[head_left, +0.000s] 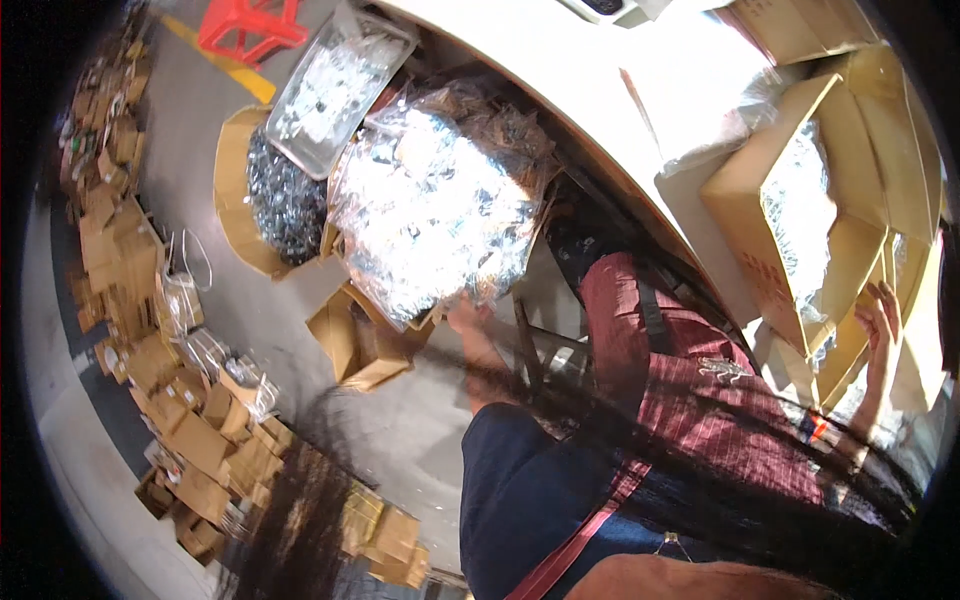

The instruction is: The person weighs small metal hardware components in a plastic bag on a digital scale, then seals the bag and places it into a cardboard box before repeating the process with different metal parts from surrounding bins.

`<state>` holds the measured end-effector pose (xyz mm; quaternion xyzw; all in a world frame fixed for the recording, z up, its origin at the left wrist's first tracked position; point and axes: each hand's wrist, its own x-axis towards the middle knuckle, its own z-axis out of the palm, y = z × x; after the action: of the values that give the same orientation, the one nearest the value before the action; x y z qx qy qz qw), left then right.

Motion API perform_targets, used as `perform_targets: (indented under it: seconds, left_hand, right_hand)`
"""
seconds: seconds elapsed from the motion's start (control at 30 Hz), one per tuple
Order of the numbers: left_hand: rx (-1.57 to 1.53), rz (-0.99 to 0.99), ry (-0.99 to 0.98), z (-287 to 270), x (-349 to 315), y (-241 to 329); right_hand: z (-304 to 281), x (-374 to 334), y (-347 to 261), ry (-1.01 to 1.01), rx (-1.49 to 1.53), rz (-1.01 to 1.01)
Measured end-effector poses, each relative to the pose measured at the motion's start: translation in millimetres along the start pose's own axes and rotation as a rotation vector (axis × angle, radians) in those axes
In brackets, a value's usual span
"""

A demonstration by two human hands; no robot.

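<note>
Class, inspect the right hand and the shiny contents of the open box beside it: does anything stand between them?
Yes, in this view a brown cardboard panel of the open box lies between the right hand and the shiny contents. Depth is unclear.

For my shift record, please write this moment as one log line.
left hand: at lower edge of plastic-covered pile | right hand: fingers extended, at open carton, contact unclear | red stool: on floor
</note>
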<state>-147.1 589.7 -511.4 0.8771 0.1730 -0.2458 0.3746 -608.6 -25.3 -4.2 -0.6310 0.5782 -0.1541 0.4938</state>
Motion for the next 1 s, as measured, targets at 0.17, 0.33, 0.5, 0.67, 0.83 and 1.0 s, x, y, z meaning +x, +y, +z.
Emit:
perform_targets:
  seconds: [0.17,0.33,0.5,0.67,0.83,1.0]
  left_hand:
    - [0.185,-0.457,-0.264,26,-56,110]
    - [0.546,-0.295,-0.521,43,-96,146]
    - [0.627,0.598,-0.822,2,-66,43]
    - [0.447,0.514,-1.076,52,-150,192]
    - [0.387,0.607,-0.916,37,-108,308]
    - [0.009,0.739,-0.873,56,-169,495]
  right_hand:
    - [13,-33,-9,0.124,-0.016,0.068]
    - [12,-74,-10,0.306,0.092,0.116]
    - [57,-67,19,0.195,0.406,0.023]
    - [28,-115,49,0.352,0.545,0.017]
    - [23,-116,53,0.359,0.611,-0.025]
    - [23,-119,57,0.432,0.672,-0.017]
